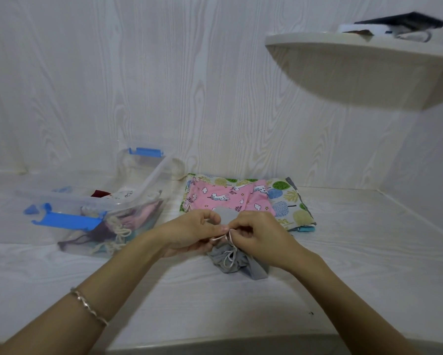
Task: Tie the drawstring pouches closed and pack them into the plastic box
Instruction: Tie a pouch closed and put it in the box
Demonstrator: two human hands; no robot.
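Observation:
A grey drawstring pouch [237, 263] lies gathered on the white table in front of me. My left hand [192, 233] and my right hand [260, 238] meet just above it, each pinching its pale drawstring [226, 238]. A clear plastic box [107, 213] with blue latches stands to the left and holds several tied pouches. Behind my hands lies a flat pile of pouches, with a pink unicorn-print pouch [228, 196] on top of a tree-print pouch [289, 201].
A rounded white shelf [363, 70] juts from the wall at the upper right, with dark and white items on it. White wood-grain walls close the table at the back and right. A small dark speck [311, 313] lies near the table's front.

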